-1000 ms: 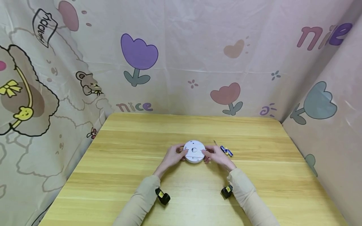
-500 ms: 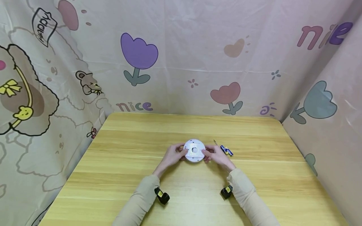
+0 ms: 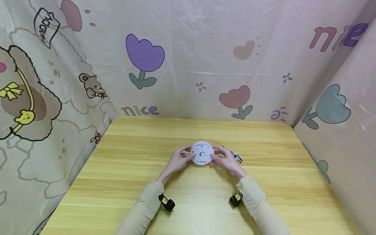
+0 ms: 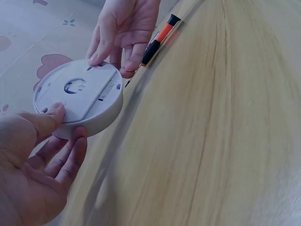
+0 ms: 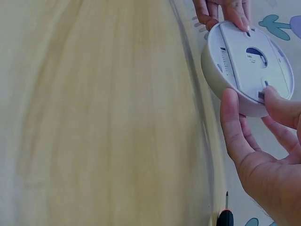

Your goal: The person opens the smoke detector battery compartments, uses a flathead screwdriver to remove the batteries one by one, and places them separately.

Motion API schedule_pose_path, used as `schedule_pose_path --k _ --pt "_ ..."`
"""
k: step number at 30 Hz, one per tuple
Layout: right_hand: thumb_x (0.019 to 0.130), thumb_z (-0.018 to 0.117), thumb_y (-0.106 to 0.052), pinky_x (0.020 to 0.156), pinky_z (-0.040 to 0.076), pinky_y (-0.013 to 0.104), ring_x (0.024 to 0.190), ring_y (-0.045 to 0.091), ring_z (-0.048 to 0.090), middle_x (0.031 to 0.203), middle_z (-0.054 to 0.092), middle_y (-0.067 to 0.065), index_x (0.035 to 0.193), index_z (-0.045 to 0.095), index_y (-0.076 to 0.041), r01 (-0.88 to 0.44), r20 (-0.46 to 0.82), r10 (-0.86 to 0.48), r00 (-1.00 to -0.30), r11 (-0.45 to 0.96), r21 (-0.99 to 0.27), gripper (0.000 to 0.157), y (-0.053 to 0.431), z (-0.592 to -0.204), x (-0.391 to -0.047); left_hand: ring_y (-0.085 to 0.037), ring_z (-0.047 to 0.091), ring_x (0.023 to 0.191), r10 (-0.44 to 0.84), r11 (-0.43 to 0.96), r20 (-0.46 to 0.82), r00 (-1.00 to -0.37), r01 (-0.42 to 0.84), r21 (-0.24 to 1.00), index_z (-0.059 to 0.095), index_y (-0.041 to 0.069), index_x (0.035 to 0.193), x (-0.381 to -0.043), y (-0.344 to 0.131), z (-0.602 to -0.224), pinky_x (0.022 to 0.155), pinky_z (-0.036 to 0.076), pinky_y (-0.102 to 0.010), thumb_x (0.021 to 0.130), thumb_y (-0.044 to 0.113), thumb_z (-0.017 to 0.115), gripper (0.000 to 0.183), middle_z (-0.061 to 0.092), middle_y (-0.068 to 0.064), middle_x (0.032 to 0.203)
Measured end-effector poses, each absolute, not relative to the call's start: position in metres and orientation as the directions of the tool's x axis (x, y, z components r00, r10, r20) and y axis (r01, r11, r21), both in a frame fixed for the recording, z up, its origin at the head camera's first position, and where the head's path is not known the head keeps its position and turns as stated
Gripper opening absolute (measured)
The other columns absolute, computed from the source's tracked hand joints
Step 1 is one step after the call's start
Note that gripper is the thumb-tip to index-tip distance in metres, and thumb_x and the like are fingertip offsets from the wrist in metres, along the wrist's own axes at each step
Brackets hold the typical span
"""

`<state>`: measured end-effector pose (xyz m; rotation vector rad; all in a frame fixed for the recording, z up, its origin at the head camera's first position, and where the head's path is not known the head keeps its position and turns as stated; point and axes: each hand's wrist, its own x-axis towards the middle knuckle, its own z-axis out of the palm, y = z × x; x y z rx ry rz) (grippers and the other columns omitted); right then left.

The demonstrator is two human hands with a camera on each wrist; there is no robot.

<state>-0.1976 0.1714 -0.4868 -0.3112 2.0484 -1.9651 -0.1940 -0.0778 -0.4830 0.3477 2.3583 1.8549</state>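
Between both hands is a round white device [image 3: 202, 148] that looks like a smoke detector. Its flat back faces up, with a wide plate [image 5: 240, 52] across it and a round hole in the middle. My left hand [image 3: 178, 160] grips one side, thumb on the plate and fingers underneath, as the left wrist view shows. The right hand [image 3: 227, 161] holds the opposite side the same way. The device is off the table and slightly tilted. Its underside is hidden.
Blue batteries [image 3: 238, 158] lie on the wooden table [image 3: 141, 140] just beyond the right hand, which partly covers them. A screwdriver with an orange and black handle [image 4: 162, 37] lies close by. Patterned cloth [image 3: 191, 49] hangs behind and at both sides.
Both hands have lifted the device slightly and shifted it away from the body, and its tilt has changed. The right hand now hides more of the batteries. Both hands keep their hold.
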Motion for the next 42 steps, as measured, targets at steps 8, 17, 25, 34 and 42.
schedule_pose_path --k 8,17,25,34,42 --pt "0.103 0.056 -0.014 0.093 0.061 0.041 0.091 0.02 0.074 0.117 0.064 0.008 0.147 0.039 0.009 0.131 -0.091 -0.362 -0.928 -0.087 -0.988 0.052 0.171 -0.482 -0.196 -0.035 0.071 0.097 0.24 0.211 0.084 -0.967 0.136 0.968 0.059 0.005 0.137 -0.194 -0.082 -0.483 0.08 0.063 -0.04 0.094 0.007 0.069 0.045 0.06 -0.022 0.129" --pt "0.102 0.057 -0.009 0.105 0.054 0.041 0.102 0.017 0.072 0.13 0.061 0.018 0.145 0.04 0.013 0.149 -0.1 -0.343 -0.934 -0.118 -0.982 0.051 0.173 -0.484 -0.197 -0.04 0.067 0.114 0.243 0.181 0.12 -0.962 0.167 0.969 0.061 0.006 0.136 -0.193 -0.083 -0.483 0.098 0.059 -0.043 0.094 0.01 0.069 0.043 0.064 -0.022 0.131" --pt "0.096 0.062 -0.002 0.105 0.054 0.03 0.107 0.015 0.068 0.141 0.052 0.029 0.146 0.039 0.013 0.207 -0.175 -0.325 -0.929 -0.067 -0.976 0.056 0.174 -0.479 -0.195 -0.029 0.067 0.117 0.166 0.209 0.099 -0.981 0.133 0.969 0.067 0.008 0.129 -0.194 -0.081 -0.488 0.101 0.057 -0.037 0.097 0.026 0.068 0.037 0.069 -0.016 0.127" --pt "0.091 0.069 -0.001 0.096 0.057 0.023 0.104 0.009 0.066 0.135 0.06 0.025 0.14 0.047 0.013 0.153 -0.153 -0.328 -0.932 0.025 -0.988 0.056 0.175 -0.483 -0.196 -0.037 0.066 0.119 0.236 0.14 0.036 -0.971 0.071 0.988 0.06 0.0 0.134 -0.193 -0.085 -0.488 0.101 0.057 -0.037 0.093 0.017 0.073 0.046 0.065 -0.025 0.131" --pt "0.086 0.074 -0.001 0.099 0.056 0.024 0.119 0.021 0.065 0.145 0.05 0.03 0.142 0.047 0.01 0.131 -0.144 -0.339 -0.93 0.063 -0.989 0.062 0.176 -0.486 -0.194 -0.039 0.061 0.127 0.327 0.148 0.016 -0.945 0.068 0.987 0.055 -0.005 0.138 -0.193 -0.092 -0.489 0.107 0.053 -0.036 0.087 0.013 0.078 0.059 0.06 -0.027 0.138"
